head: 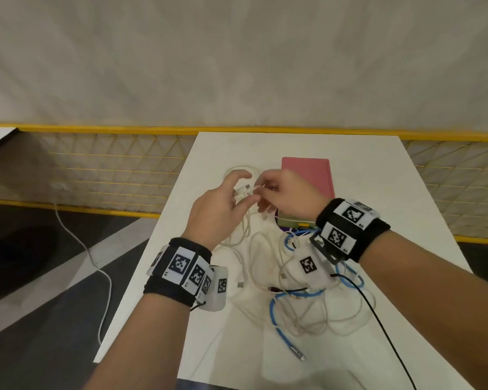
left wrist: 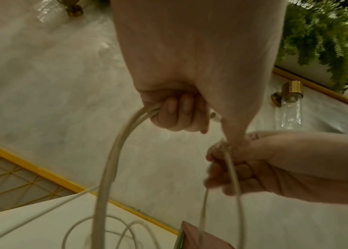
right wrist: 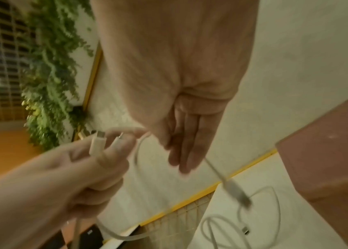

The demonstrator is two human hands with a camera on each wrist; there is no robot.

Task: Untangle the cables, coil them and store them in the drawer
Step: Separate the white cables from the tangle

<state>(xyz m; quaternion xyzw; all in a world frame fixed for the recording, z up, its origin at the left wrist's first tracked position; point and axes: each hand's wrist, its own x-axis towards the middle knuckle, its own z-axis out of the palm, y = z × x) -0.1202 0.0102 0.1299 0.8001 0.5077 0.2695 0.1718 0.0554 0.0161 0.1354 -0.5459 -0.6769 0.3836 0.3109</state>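
Note:
Above the far part of the white table [head: 406, 220], my left hand [head: 241, 190] grips looped strands of a white cable [left wrist: 113, 151], fingers curled round them. Its two plug ends [right wrist: 97, 141] stick out past the left fingertips [right wrist: 109, 151]. My right hand [head: 261, 190] pinches a strand of the same white cable [left wrist: 230, 168] just beside the left hand. Another white plug [right wrist: 238, 193] dangles below the right hand [right wrist: 181, 148]. Nearer me lies a tangle [head: 301, 305] of white, blue [head: 273, 313] and black [head: 378, 319] cables.
A pink-topped box [head: 307, 175] stands at the far right, behind my right hand. More white cable loops [right wrist: 264, 210] lie on the table by it. A yellow mesh railing [head: 110, 170] runs behind the table, and a loose white cord [head: 76, 237] trails on the floor at left.

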